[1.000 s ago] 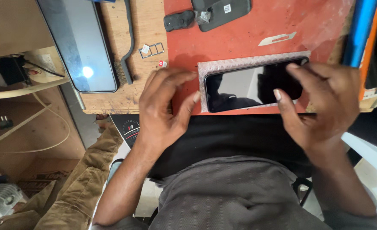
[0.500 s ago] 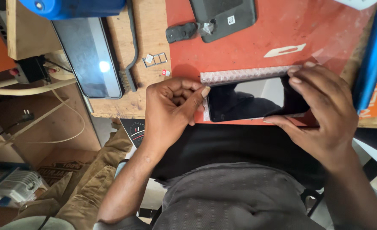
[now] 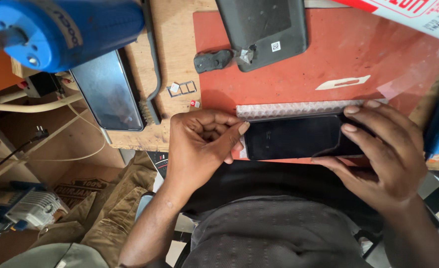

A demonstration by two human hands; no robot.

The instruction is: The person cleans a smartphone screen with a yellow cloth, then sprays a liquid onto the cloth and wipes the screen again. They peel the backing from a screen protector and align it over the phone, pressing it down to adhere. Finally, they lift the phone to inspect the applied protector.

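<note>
The bench (image 3: 177, 39) is carrying a red mat (image 3: 378, 59) that is covering most of its right part, up to the near edge. At the far left corner a blue tool (image 3: 65, 27) is jutting in over the wood. Beside it, along the left edge, a long glass panel (image 3: 107, 92) is lying flat, with a dark brush (image 3: 152, 64) running along its right side. At the far edge of the mat a grey back cover (image 3: 264, 30) is lying, and a small dark part (image 3: 212, 60) is touching its left corner.

The phone (image 3: 294, 136) is lying screen up at the near edge of the bench, on the mat, with a strip of bubble wrap (image 3: 299, 108) showing just behind it. The right hand (image 3: 378, 154) is holding the phone's right end, its grip clamped on it: fingers over the top and far side, thumb along the near edge. The left hand (image 3: 204, 149) is sitting at the phone's left end with its fingers curled in together; its thumb is pressing against the phone's left edge, and I cannot tell whether anything is pinched inside the curl.

A pale sticker (image 3: 342, 82) is lying on the mat behind the wrap. A small metal tray (image 3: 181, 89) and a tiny red card (image 3: 194, 103) are lying on the bare wood just left of the mat.
</note>
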